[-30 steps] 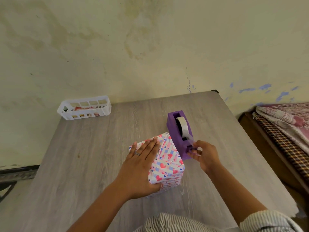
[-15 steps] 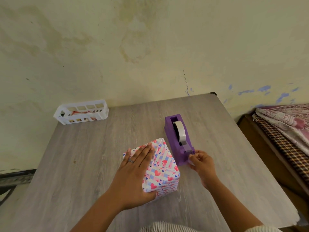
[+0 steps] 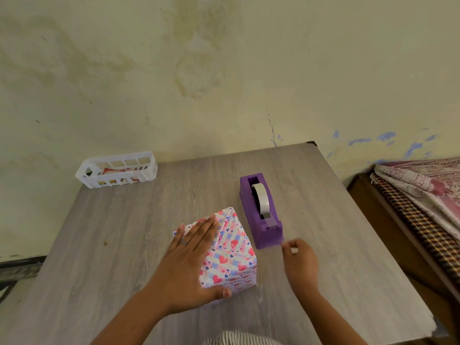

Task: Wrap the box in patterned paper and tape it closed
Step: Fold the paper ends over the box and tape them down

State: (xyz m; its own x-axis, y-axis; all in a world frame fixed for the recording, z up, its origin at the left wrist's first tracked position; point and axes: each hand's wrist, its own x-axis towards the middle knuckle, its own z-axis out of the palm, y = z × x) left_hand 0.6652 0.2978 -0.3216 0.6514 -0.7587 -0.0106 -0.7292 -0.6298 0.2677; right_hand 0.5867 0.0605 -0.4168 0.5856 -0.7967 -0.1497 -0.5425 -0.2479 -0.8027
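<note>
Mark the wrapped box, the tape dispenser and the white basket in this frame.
wrapped box (image 3: 232,255): head view, on its papered top face, right of the left hand.
tape dispenser (image 3: 249,202): head view, on its purple left side wall.
white basket (image 3: 117,181): head view, on its near slotted wall.

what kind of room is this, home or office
Most likely a home, perhaps a bedroom: a bed with folded patterned bedding stands right of the wooden table, and the plaster wall behind is stained and cracked.
</note>
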